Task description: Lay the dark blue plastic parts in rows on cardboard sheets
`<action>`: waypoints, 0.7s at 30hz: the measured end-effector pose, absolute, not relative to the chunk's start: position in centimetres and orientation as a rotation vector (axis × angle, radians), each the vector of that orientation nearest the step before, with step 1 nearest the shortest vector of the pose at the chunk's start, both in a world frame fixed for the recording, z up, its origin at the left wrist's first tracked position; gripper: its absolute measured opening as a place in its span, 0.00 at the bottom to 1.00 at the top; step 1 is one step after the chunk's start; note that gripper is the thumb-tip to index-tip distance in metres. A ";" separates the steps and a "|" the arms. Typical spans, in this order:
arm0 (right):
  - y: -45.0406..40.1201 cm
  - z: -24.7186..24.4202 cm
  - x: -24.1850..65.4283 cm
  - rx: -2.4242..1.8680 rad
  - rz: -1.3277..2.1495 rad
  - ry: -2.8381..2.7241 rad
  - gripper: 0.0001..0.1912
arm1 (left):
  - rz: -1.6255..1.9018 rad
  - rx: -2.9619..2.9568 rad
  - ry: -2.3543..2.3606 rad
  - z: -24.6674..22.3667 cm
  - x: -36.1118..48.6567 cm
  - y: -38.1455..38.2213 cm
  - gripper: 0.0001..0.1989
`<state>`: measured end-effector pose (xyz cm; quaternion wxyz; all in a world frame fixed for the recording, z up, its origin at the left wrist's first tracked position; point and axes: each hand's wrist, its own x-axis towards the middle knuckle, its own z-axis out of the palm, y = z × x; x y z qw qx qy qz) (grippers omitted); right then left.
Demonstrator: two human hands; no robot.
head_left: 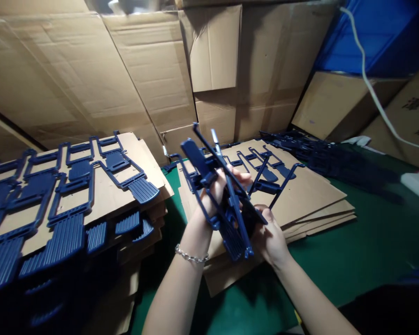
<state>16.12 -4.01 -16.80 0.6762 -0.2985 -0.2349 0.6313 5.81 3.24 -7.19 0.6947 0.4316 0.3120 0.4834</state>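
Observation:
Above the cardboard, in the middle of the head view, both hands hold a bunch of dark blue plastic frames (233,200) with ribbed paddle ends. My left hand (214,195), a chain bracelet at its wrist, is closed around the bunch from the left. My right hand (273,239) grips its lower right side, with some fingers hidden behind the parts. The bunched frames overlap and point several ways, so I cannot tell them apart clearly. More such frames lie flat on the cardboard sheet (300,195) just beyond my hands.
At the left stands a stack of cardboard sheets (153,163) with rows of blue frames (70,195) between and on them. A dark heap of parts (310,153) lies at the back right of the green table (335,260). Cardboard boxes (143,60) wall the back; a white cable (365,70) hangs at right.

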 end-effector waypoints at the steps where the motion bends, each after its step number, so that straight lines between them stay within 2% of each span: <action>1: -4.0 -16.6 16.3 -0.677 1.437 -0.508 0.18 | 1.126 0.925 0.655 -6.2 5.4 2.9 0.12; 7: -3.9 -16.0 16.8 -0.766 1.509 -0.559 0.24 | 1.486 0.711 0.684 -0.2 1.7 0.1 0.15; 10: -3.8 -16.5 16.3 -0.818 1.556 -0.649 0.27 | 1.532 0.667 0.637 1.1 0.0 -0.9 0.18; 13: -3.9 -17.2 15.6 -1.045 1.498 -0.858 0.29 | 1.564 0.672 0.595 1.8 -1.1 -1.4 0.20; 19: -4.5 -15.7 13.1 -1.641 0.765 -1.635 0.19 | 1.540 0.673 0.675 2.8 -1.7 -1.7 0.25; 21: -4.6 -14.9 12.0 -1.815 0.628 -1.806 0.19 | 1.546 0.631 0.724 2.9 -1.5 -1.7 0.25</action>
